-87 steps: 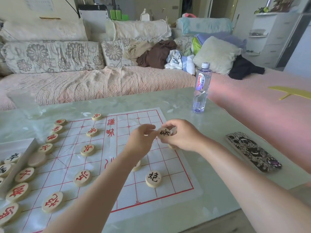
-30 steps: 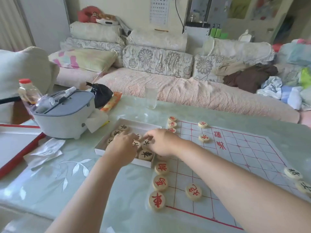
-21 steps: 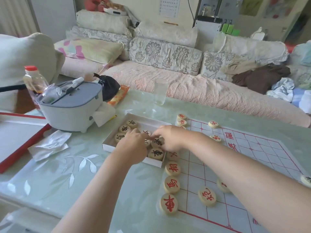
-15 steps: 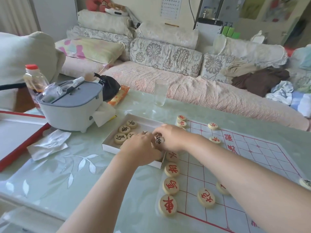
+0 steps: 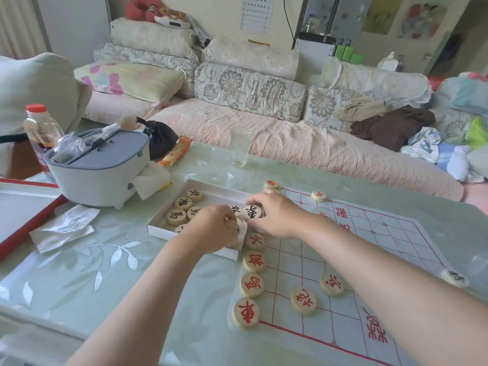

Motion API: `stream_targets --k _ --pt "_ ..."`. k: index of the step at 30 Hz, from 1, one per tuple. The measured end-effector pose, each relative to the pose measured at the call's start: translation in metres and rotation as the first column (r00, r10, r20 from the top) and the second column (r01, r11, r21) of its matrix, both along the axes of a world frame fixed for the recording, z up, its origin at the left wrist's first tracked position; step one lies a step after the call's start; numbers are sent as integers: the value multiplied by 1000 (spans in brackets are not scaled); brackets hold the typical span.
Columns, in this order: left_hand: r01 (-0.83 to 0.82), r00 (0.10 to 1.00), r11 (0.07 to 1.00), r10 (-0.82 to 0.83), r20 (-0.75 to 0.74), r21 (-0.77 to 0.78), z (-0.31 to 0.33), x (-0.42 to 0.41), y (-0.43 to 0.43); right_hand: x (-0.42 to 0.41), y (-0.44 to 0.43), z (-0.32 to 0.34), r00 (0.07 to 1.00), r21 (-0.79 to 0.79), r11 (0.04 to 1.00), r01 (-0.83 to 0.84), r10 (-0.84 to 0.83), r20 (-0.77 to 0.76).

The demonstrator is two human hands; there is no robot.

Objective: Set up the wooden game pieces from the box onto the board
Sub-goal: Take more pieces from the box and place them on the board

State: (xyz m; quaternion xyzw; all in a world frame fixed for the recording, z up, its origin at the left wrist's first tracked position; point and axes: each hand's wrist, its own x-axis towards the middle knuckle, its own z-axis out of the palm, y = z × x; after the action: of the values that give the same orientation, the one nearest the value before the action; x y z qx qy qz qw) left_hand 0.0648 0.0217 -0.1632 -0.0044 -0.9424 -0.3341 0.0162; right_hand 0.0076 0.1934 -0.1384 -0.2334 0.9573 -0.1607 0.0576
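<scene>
Reaching over the white box on the desk, your right hand pinching a black-lettered wooden piece above the box's near corner, your left hand curled inside the box, grip unclear, red-lettered pieces lined along the board edge beside it.

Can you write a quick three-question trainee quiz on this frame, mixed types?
1. True or false: the right hand holds a black-lettered piece over the white box.
2. The pieces lined along the board's near-left edge are lettered: A) red B) black C) green
3. What stands on the table beyond the box, near the sofa?

Key: 1 true. 2 A, e.g. the corner piece. 3 An empty drinking glass.
</scene>
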Motion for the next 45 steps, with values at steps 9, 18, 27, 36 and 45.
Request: stream_targets --k 9,18,27,36,45 --pt "134 991 979 -133 -19 153 24 10 87 46 98 10 993 -107 988 116 -119 -26" --pt "337 920 906 -375 116 254 23 29 206 107 247 7 926 -116 918 378 -378 30" --pt "507 814 832 -548 194 224 10 49 286 154 333 1 898 19 900 435 -435 71" --pt "401 872 882 -451 192 250 10 59 331 184 370 -21 905 91 905 415 -420 60" --pt "413 868 860 -471 158 299 4 70 356 183 376 -23 917 -73 915 398 -394 57"
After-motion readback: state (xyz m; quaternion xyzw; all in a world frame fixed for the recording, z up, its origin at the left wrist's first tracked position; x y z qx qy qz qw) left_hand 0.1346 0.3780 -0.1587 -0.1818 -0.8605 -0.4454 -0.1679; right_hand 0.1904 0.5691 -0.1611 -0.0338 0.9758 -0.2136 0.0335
